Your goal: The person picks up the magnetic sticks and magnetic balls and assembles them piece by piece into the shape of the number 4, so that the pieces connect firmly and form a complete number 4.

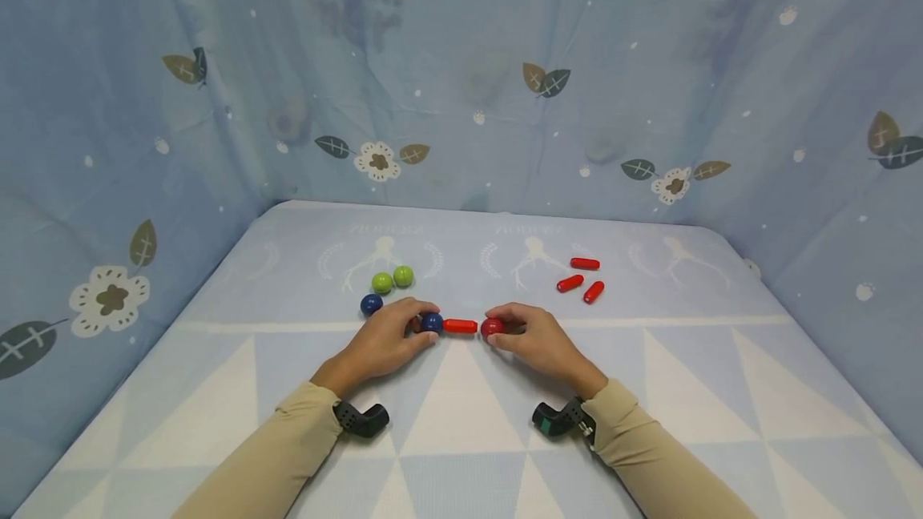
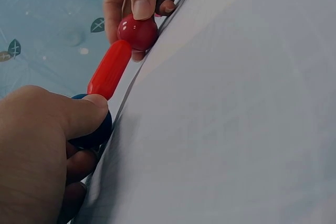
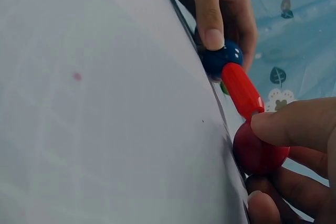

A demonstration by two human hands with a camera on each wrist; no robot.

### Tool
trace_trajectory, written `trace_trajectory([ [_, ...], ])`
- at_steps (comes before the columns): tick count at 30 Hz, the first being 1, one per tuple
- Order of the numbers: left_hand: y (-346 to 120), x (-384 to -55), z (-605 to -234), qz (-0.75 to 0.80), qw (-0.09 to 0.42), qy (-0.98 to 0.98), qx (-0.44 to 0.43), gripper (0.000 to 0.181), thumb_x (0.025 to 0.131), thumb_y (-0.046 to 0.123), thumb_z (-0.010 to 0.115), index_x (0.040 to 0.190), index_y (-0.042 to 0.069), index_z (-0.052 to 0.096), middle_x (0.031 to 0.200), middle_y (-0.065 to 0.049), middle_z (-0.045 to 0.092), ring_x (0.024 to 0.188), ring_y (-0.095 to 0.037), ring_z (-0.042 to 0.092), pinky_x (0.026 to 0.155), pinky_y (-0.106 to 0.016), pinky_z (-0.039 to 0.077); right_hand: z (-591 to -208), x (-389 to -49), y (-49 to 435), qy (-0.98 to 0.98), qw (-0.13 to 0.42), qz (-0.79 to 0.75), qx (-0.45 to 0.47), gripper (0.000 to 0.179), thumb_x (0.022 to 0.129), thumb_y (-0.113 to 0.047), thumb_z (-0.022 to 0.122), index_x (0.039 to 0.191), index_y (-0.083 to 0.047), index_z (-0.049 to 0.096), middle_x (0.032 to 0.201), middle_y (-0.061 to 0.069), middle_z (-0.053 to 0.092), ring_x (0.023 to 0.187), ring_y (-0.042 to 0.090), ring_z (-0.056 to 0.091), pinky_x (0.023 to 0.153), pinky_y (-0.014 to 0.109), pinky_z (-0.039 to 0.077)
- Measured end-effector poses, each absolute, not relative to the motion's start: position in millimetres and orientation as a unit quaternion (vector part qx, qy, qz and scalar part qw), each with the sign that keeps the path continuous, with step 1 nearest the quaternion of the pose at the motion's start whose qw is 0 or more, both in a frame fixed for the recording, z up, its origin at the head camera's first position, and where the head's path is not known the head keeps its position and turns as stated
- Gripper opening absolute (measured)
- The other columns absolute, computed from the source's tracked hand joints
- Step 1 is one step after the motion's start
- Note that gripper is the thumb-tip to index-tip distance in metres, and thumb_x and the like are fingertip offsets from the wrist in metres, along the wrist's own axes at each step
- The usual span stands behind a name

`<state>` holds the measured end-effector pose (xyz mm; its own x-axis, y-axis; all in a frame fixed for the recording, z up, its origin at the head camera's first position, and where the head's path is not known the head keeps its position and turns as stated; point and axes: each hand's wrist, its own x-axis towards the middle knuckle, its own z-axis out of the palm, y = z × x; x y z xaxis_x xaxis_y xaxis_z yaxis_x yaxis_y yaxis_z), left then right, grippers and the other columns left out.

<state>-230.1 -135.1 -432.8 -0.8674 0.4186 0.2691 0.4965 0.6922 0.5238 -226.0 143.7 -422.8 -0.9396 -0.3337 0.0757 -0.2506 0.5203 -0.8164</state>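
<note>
My left hand (image 1: 389, 336) pinches a dark blue ball (image 1: 432, 322) between thumb and fingers. A red rod (image 1: 460, 326) sticks out from that ball toward the right. With thumb and fingers, my right hand (image 1: 537, 340) pinches a dark red ball (image 1: 493, 328) by the rod's other end. In the head view a narrow gap shows between rod and red ball. The right wrist view has the rod (image 3: 242, 91) joined to the blue ball (image 3: 222, 59), its free tip close to the red ball (image 3: 258, 149). Both hands are low over the table.
Behind my left hand lie another blue ball (image 1: 371, 304) and two green balls, one (image 1: 382, 283) left of the other (image 1: 403, 275). Three loose red rods, one of them nearest the back (image 1: 585, 263), lie at the back right. A patterned blue curtain (image 1: 476, 102) stands behind the table (image 1: 461, 423).
</note>
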Motion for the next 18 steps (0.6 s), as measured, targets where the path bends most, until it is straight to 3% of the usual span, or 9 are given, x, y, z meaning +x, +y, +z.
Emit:
trace_trajectory([
  [18, -133.9, -230.4, -432.9, -0.3, 0.06, -0.92, -0.245, 0.041, 0.09, 0.026, 0.077, 0.129, 0.017, 0.066, 0.103, 0.008, 0.063, 0.084, -0.008, 0.055, 0.074, -0.029, 0.048, -423.9, -225.6, 140.7, 0.873, 0.046, -0.454, -0.175, 0.039, 0.089, -0.017, 0.077, 0.127, -0.014, 0.069, 0.11, -0.007, 0.069, 0.099, 0.015, 0.063, 0.091, 0.039, 0.05],
])
